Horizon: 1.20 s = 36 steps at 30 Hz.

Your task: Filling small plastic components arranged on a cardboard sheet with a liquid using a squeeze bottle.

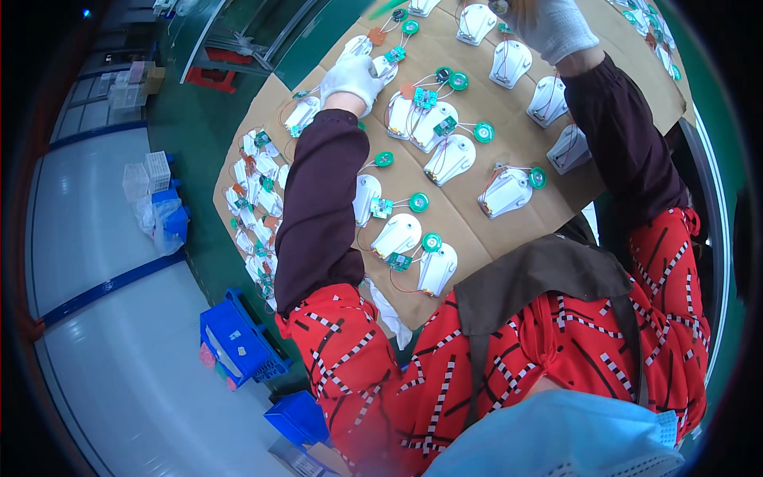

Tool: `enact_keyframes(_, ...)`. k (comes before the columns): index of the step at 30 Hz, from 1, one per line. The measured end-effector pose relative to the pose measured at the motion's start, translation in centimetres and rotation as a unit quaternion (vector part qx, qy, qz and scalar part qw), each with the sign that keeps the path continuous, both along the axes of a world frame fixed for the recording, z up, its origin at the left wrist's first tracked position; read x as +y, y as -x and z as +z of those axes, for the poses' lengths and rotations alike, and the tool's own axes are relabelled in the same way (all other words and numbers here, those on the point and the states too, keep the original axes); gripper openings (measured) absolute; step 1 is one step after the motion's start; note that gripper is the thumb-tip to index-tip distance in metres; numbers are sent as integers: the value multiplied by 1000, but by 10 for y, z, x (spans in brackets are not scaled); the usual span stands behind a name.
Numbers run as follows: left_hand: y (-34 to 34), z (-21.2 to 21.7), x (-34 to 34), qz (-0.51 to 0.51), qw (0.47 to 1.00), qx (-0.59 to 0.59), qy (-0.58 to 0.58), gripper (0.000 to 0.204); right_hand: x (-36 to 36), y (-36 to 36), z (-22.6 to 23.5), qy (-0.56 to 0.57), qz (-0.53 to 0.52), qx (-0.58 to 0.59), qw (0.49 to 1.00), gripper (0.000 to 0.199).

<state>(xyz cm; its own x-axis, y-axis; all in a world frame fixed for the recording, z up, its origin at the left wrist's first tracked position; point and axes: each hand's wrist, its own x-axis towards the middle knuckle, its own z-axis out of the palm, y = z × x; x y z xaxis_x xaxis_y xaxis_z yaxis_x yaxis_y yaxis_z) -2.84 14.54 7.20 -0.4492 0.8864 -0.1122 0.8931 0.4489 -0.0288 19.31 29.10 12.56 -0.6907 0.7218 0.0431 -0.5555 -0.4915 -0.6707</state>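
Viewed remotely, I log a cardboard-covered bench (477, 236) across the far middle. Right gloved hand (552, 32): far edge, fingers partly cut off; I cannot tell their opening or hold. Left gloved hand (350, 81): far left, fingers bent downward; I cannot tell whether they grip anything. White housing (387, 70) just right of it. Green discs (483, 132) and small circuit boards (425, 98) lie wired among other housings (451, 160).
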Motion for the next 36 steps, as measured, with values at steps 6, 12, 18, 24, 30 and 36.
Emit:
enact_keyframes(6, 3, -6, -5, 70, 992, -7, -104, 25, -11, 6, -12, -22, -73, -41, 996, 24)
enact_keyframes(12, 37, -28, -13, 203, 958, -139, -149, 27, -23, 26, -34, -132, -26, -129, 982, 25)
enact_keyframes(18, 36, -21, -18, 271, 851, -398, -209, 19, -46, 43, -18, -273, -26, -242, 931, 40)
enact_keyframes(24, 40, -22, -20, 275, 821, -452, -214, 19, -50, 79, -42, -344, -111, -265, 894, 59)
enact_keyframes(30, 43, -28, -23, 276, 813, -457, -234, 20, -55, 100, -55, -310, -12, -98, 946, 58)
enact_keyframes(36, 46, -30, -25, 280, 816, -447, -236, 20, -61, 101, -60, -379, -61, -108, 917, 61)
